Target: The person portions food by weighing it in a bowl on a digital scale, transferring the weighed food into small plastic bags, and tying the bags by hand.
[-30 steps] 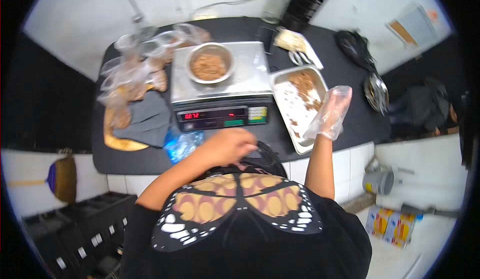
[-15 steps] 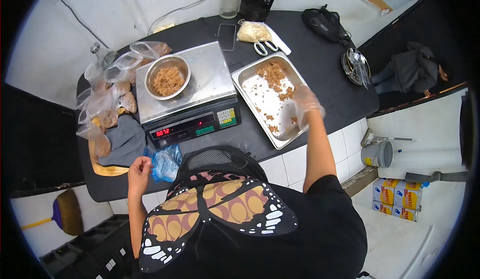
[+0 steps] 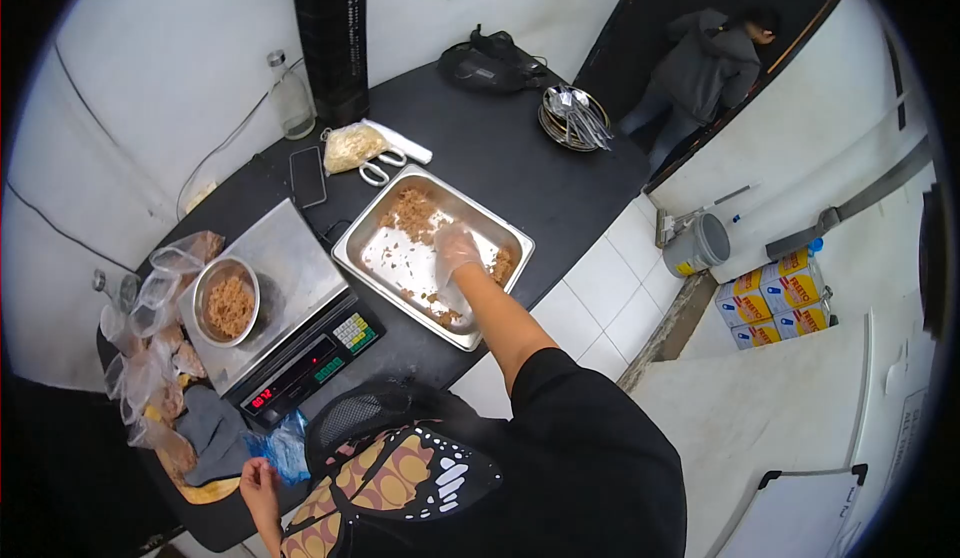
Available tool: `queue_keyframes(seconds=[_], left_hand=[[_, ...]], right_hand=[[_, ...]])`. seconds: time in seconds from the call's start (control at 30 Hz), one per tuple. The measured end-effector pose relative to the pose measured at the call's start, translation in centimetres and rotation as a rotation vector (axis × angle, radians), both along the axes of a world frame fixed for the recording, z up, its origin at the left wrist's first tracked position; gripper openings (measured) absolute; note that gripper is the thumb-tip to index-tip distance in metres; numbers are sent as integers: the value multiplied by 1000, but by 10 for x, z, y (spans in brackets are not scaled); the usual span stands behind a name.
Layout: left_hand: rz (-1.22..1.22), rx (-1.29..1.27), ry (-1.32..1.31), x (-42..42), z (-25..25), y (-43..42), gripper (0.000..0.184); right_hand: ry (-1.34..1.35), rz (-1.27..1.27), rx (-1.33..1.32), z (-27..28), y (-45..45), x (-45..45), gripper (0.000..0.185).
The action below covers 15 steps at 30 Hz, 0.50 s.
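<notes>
My right hand, in a clear plastic glove, reaches down into the metal tray; glare and the back of the hand hide its fingertips. Brown shredded food lies at the tray's far end, with more along the right side and near edge. My left hand is bare and curled closed beside a crumpled blue plastic bag; whatever its fingers hold, if anything, is hidden. A metal bowl of the same food rests on the scale, whose red display seems to read 0.072.
Filled clear bags and a grey cloth crowd the left side. Behind the tray are a phone, white-handled scissors and a bag of pale food. Plates with cutlery stand far right; a person is beyond.
The head view has swung to the right. My right hand has moved from the tray's right side inward over its middle. Some food now sits gathered at the right side. My left hand stays curled.
</notes>
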<state>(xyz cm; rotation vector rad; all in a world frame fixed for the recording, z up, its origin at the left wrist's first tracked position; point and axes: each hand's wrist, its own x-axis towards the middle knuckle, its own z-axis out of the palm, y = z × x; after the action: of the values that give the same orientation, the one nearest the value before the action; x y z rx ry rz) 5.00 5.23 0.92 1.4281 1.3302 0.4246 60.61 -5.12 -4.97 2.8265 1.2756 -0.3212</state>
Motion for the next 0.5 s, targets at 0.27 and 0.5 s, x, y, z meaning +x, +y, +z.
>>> queue_keyframes(seconds=[0.27,0.5], left_hand=[[-50,24,-37,3,-13,9,8],[7,9,-12,-14,-23,12,7]], right_hand=[[80,-35,80,-26,-12,-2,33],[403,-519,578,-18,-30,10,19]])
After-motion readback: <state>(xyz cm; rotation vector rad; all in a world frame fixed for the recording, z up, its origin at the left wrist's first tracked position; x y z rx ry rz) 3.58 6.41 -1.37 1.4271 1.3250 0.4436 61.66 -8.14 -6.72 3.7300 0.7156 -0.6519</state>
